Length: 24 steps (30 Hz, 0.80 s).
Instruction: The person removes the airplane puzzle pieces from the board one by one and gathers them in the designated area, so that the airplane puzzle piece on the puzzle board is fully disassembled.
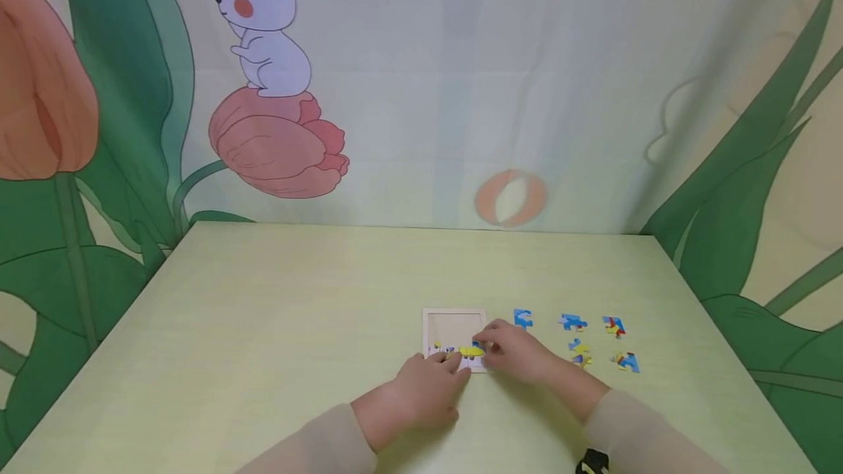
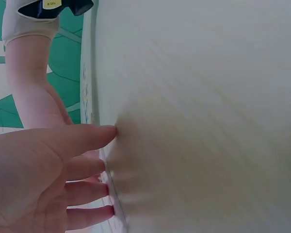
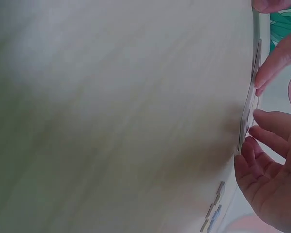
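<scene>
A shallow square puzzle tray with a pale rim lies on the table, with joined jigsaw pieces with yellow parts along its near side. My left hand rests on the tray's near edge, its fingertips on the pieces. In the left wrist view the fingers look fairly straight. At the tray's right side, my right hand pinches a blue puzzle piece between thumb and fingers, over the row. The hands partly cover the tray's near edge, and the right wrist view hides the pinched piece.
Right of the tray lie several loose puzzle pieces, among them a blue one, a blue-and-white one, a red-and-blue one and another nearer. A printed cloth hangs behind the table.
</scene>
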Each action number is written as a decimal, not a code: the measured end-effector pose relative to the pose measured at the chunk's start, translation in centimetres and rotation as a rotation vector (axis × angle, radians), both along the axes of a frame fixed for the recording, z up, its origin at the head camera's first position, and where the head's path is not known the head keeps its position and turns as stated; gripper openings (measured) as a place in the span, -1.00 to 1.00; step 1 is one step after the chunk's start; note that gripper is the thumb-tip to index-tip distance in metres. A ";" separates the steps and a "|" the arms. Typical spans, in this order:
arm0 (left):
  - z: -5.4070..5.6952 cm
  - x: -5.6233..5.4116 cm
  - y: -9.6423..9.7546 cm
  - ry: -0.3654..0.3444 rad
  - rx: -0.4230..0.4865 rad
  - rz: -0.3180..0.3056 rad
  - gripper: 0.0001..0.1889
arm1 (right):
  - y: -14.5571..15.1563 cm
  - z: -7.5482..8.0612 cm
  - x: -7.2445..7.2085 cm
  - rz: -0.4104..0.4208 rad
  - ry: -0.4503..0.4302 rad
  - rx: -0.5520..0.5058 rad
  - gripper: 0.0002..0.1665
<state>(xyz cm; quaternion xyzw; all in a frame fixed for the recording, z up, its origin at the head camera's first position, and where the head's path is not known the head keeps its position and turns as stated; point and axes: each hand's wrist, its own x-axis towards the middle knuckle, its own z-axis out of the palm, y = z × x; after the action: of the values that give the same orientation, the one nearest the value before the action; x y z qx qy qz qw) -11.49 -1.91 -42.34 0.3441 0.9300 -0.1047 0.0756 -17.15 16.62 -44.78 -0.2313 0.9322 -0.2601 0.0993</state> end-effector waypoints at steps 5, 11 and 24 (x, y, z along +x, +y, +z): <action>-0.1 -0.2 0.2 -0.007 -0.016 0.003 -0.36 | -0.5 -0.1 0.2 0.009 0.010 0.091 -0.55; 0.1 -0.5 0.2 -0.021 -0.022 -0.012 -0.36 | -0.7 0.1 0.3 -0.030 -0.023 0.115 -0.52; 0.3 -0.3 0.1 -0.038 -0.014 -0.008 -0.34 | -0.8 0.2 0.4 -0.060 -0.030 0.091 -0.55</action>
<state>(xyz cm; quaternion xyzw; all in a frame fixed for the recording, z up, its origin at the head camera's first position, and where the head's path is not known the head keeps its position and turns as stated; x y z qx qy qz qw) -11.76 -1.81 -42.07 0.3491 0.9263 -0.1050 0.0951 -16.70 15.78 -44.59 -0.1947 0.9479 -0.2237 0.1161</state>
